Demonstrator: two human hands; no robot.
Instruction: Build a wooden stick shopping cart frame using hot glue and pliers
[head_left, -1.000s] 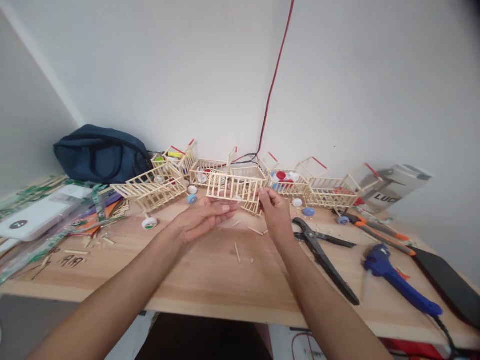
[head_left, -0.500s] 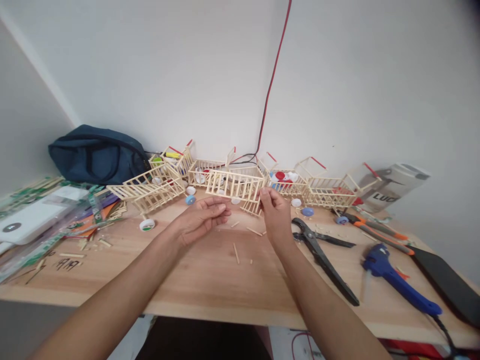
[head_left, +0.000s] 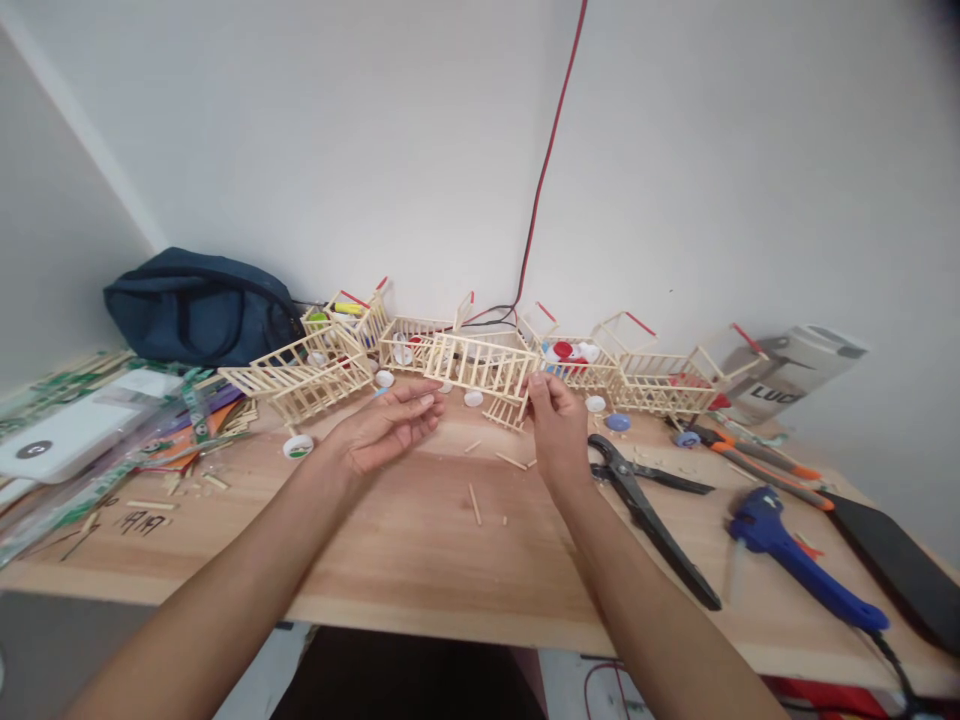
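Note:
A small frame of pale wooden sticks (head_left: 484, 368) is held up near the middle of the view. My right hand (head_left: 559, 425) pinches its right end between thumb and fingers. Just left of and below the frame is my left hand (head_left: 394, 425), its fingers loosely apart, palm turned inward, with nothing visible in it. A stick cart with a white cap wheel (head_left: 298, 447) under it stands left of my left hand. Behind the held frame are more stick carts, among them one (head_left: 664, 385) at the right with a red-tipped handle.
Black pliers (head_left: 652, 520), a blue glue gun (head_left: 802, 565) and orange-handled pliers (head_left: 772, 470) lie at the right of the wooden table (head_left: 420, 580). A blue bag (head_left: 202, 310) and white device (head_left: 82, 430) are at the left. Loose sticks lie between my arms.
My left hand has shifted slightly left, away from the frame. The frame's left end has tilted a little, with my right hand still holding its right end.

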